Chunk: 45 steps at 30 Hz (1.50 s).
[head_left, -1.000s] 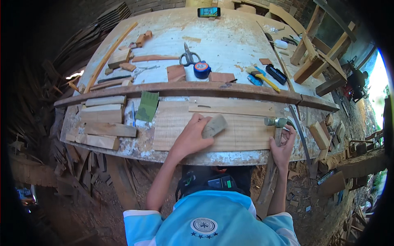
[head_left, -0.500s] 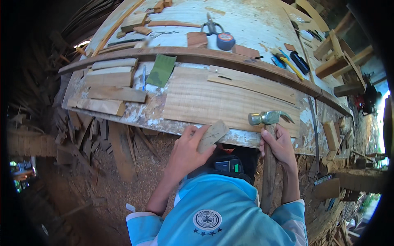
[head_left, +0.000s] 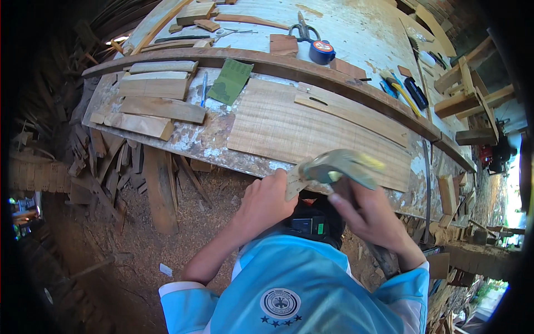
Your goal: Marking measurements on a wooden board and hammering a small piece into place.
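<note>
Near the front edge of the workbench, my left hand [head_left: 266,201] is closed around a small wooden block [head_left: 293,183], partly hidden by the fingers. My right hand [head_left: 371,216] grips a claw hammer [head_left: 340,166] by its wooden handle. Motion smears the hammer's head, which is right beside the upper end of the block; whether they touch I cannot tell. Behind both hands a wide flat board [head_left: 267,119] lies on the bench. A narrow wooden strip [head_left: 356,121] with a dark slot rests along its far side.
A long wooden rail [head_left: 261,62] crosses the workbench [head_left: 189,142]. Left of the board are green sandpaper [head_left: 231,82], a blue pen [head_left: 204,89] and several wood offcuts [head_left: 150,103]. Beyond the rail lie scissors [head_left: 303,32], a tape measure [head_left: 322,52] and a yellow-handled tool [head_left: 406,99].
My right hand has swung the hammer left, its head now at the block. My left hand has shifted slightly, tilting the block more upright. The whole view has turned a little.
</note>
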### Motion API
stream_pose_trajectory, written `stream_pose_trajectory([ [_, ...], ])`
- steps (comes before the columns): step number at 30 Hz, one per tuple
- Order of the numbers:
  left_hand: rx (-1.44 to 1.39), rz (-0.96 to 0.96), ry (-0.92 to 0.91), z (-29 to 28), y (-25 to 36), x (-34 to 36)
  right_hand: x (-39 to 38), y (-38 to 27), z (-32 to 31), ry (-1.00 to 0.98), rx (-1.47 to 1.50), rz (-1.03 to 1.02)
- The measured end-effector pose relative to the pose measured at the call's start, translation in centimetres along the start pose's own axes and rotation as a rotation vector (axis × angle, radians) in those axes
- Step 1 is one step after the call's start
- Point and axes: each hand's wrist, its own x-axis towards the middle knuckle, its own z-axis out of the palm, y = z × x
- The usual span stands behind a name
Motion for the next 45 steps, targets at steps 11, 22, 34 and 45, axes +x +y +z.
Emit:
stream_pose_trajectory([
  [11,0.121,0.073,-0.041,-0.5,-0.4,-0.9,0.3,0.4,0.7,-0.027,0.033,0.235],
  [22,0.089,0.094,-0.065,-1.2,0.1,-0.4,-1.3,2.6,3.4,0.027,-0.147,-0.012],
  [34,-0.172,0.205,-0.048,-3.7,0.0,-1.5,-5.1,-0.4,-0.6,0.550,0.211,0.260],
  [45,-0.678,0.065,0.440,-4.7,1.0,3.7,-3.3,4.1,2.0,0.229,0.181,0.272],
])
